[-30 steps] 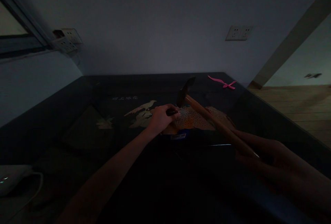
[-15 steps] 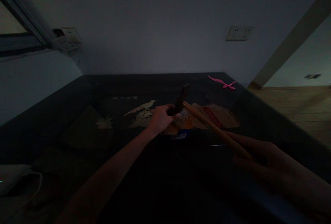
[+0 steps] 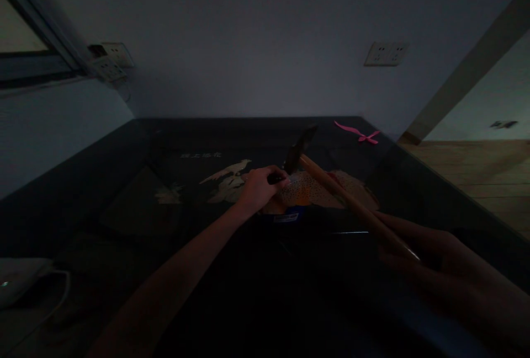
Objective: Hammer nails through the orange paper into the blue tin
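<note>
And here's the right hand [image 3: 439, 258] wrapped round the wooden handle of the hammer [image 3: 343, 194], its dark head tilted up just beside the left hand's fingertips! The left hand [image 3: 259, 186] bends over the edge of a speckled, orange-tinged piece [image 3: 304, 190], thumb and finger close together; in this gloom I can't tell what, if anything, they pinch. Nearer the viewer, a blue label [image 3: 295, 213]; out at the dark table's [image 3: 248, 132] far right corner, a pink ribbon [image 3: 366, 138].

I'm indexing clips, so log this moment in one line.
right hand: holds hammer by handle | left hand: near hammer head, grip unclear | pink ribbon: table's back right
</note>
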The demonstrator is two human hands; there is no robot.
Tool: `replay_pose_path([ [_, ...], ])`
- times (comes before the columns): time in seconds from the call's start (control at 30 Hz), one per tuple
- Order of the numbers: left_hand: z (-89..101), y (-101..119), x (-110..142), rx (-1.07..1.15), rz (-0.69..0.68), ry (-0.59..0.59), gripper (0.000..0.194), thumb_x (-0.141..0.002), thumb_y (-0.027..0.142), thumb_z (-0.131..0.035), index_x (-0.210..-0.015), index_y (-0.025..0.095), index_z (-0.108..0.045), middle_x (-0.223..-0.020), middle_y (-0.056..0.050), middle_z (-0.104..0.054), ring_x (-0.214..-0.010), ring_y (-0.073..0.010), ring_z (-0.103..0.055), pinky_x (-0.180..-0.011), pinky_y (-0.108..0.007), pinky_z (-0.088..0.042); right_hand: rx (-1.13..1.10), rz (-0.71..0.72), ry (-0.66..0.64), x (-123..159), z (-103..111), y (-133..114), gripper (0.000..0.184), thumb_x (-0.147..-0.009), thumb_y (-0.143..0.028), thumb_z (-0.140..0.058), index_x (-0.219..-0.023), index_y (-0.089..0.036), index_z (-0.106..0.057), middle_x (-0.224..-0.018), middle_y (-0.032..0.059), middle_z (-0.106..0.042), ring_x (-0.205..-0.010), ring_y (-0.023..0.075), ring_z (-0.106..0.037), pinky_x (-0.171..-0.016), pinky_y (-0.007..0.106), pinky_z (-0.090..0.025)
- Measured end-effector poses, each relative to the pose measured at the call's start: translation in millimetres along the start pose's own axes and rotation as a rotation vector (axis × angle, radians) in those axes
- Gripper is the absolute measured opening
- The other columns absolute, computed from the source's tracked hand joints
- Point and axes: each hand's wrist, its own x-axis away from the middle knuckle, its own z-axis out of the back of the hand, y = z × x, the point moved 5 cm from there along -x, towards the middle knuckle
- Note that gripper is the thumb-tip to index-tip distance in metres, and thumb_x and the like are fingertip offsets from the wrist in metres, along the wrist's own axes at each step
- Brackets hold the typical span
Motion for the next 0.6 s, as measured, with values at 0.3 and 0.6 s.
replay_pose_path([
  [0.3,-2.3,-3.1,-1.1,0.001,0.005,-0.008,0.010,-0.077,0.020,-0.068,-0.086,0.018,-0.070,-0.086,-0.003,-0.074,-0.079,-0.0175,-0.068,-0.072,-0.026,-0.050,-0.007,-0.021,-0.146,-2.7,-6.3,2.0,0.056,-0.079,-0.048,-0.065,-0.132,-0.031,-0.059,-0.096,0.0045,-0.075,-0.073,0.0231,-0.069,-0.056,0.029,-0.059],
  [0.6,-1.9,-4.8,-0.4,-0.014,0.003,0.003,0.011,-0.077,0.023,-0.070,-0.087,0.019,-0.070,-0.087,-0.003,-0.074,-0.082,-0.0193,-0.068,-0.075,-0.028,-0.051,-0.052,-0.049,-0.201,-3.9,-9.6,5.7,0.060,-0.080,-0.049,-0.064,-0.136,-0.028,-0.054,-0.112,0.0065,-0.073,-0.096,0.0312,-0.069,-0.069,0.037,-0.061],
])
